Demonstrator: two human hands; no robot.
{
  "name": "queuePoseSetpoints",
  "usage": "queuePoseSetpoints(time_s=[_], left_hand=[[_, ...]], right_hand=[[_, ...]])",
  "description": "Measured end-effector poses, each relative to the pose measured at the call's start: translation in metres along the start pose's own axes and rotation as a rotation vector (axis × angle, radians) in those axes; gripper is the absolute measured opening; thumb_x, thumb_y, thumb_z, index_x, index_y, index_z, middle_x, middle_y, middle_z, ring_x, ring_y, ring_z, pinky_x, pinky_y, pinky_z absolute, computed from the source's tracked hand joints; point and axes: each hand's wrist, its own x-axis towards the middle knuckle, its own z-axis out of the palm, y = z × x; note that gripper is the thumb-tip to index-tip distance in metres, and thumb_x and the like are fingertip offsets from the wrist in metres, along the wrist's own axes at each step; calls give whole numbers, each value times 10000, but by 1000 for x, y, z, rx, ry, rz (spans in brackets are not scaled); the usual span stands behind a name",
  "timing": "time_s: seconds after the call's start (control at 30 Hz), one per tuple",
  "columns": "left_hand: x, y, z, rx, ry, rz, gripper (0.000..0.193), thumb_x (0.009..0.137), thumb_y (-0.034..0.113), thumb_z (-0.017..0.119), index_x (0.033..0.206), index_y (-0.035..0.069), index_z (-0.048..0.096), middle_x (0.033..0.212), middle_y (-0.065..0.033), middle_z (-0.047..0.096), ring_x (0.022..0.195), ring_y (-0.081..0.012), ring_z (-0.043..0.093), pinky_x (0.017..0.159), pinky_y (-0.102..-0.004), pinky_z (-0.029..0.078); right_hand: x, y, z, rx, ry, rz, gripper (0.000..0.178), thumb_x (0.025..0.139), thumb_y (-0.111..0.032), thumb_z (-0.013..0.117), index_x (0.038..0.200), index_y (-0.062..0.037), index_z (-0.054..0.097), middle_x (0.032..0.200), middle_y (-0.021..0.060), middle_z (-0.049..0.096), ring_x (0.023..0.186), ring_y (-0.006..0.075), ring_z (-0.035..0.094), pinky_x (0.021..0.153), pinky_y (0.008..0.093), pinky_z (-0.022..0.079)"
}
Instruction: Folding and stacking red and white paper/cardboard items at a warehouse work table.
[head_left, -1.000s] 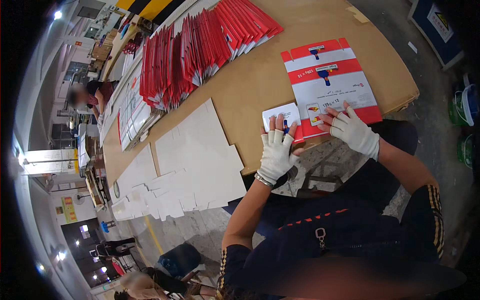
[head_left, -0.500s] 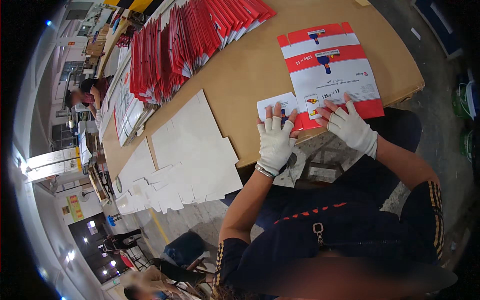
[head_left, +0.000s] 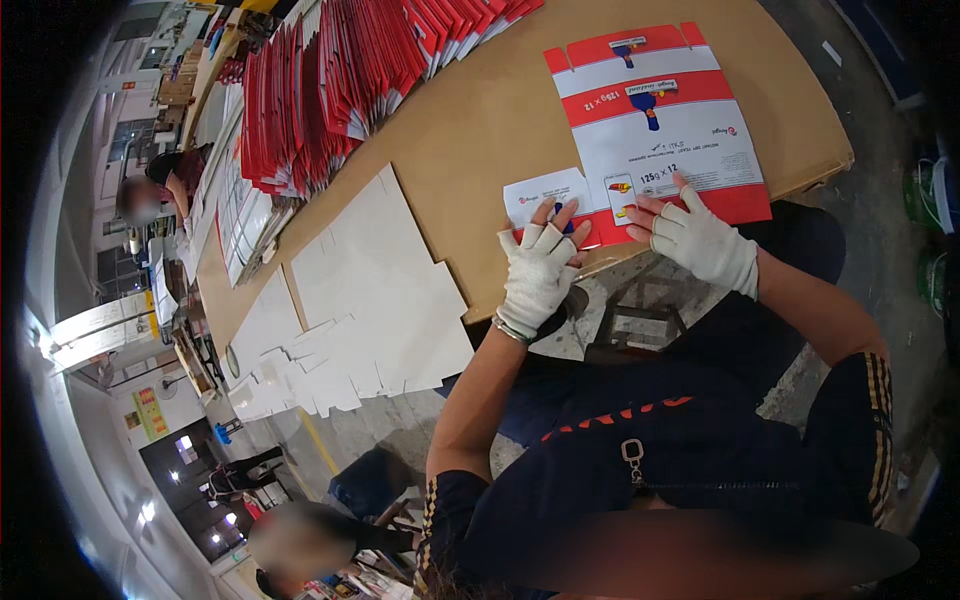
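A flat red and white printed carton [head_left: 645,150] lies at the front edge of the table, with blue emblems on its panels. Its small white side flap [head_left: 540,190] sticks out to the left. My left hand [head_left: 537,272], in a white fingerless glove, rests its bare fingertips on that flap, fingers apart and slightly bent. The similarly gloved right hand [head_left: 703,245] lies over the carton's lower part, fingers spread on the printed face. Neither hand visibly grasps anything. What lies under the left palm is hidden.
A long row of folded red and white cartons [head_left: 330,90] stands at the far left of the brown table [head_left: 480,140]. Overlapping blank white cardboard sheets [head_left: 370,280] lie left of my hands. A stool [head_left: 640,325] stands below the table edge. Other people are off to the left.
My left hand has drawn back slightly toward me on the flap, its fingers more bent, uncovering more of the flap's print. The right hand stays on the carton. The whole view has shifted slightly.
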Motion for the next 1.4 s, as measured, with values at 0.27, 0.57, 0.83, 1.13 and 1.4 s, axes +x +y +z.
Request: queuePoseSetpoints(time_s=[0.27, 0.57, 0.83, 1.13, 1.4], left_hand=[[2, 6, -1, -68, 8, -62, 397, 785, 190, 662, 1181, 180, 643, 1398, -23, 478, 1312, -260, 395, 1021, -571, 184], [44, 10, 12, -143, 115, -412, 656, 722, 319, 747, 1315, 147, 526, 1455, -158, 372, 1370, -372, 266, 1042, -554, 152], [61, 11, 27, -427, 433, -428, 691, 766, 216, 689, 1358, 1, 404, 1274, -238, 489, 1147, -396, 479, 973, -448, 387], [-44, 43, -35, -261, 124, -304, 848, 671, 122, 785, 1390, -34, 364, 1456, -257, 307, 1281, -396, 380, 1014, -465, 337], [-159, -5, -40, 80, -175, -870, 892, 736, 381, 723, 1408, -17, 292, 1513, -252, 185, 1407, -447, 125, 1090, -637, 71]], right_hand=[[1, 0, 0, 58, 60, 5, 424, 866, -171, 459, 1280, -120, 531, 1359, 45, 519, 1318, 188, 420, 1117, 604, 172], [2, 6, -4, 112, 53, 0, 439, 852, -158, 454, 1283, -111, 525, 1369, 65, 506, 1323, 202, 408, 1135, 561, 169], [-39, -65, -54, 700, 245, 561, 434, 815, -157, 644, 1208, -14, 528, 1151, 113, 599, 1043, 268, 571, 879, 387, 462], [-71, 76, -65, 1070, 316, 1202, 157, 880, -93, 494, 997, -17, 566, 810, 5, 562, 721, 86, 520, 660, 257, 449], [-17, 405, 1, 633, 306, 783, 300, 865, -110, 552, 1131, 5, 628, 713, -12, 584, 592, 80, 523, 544, 273, 438]])
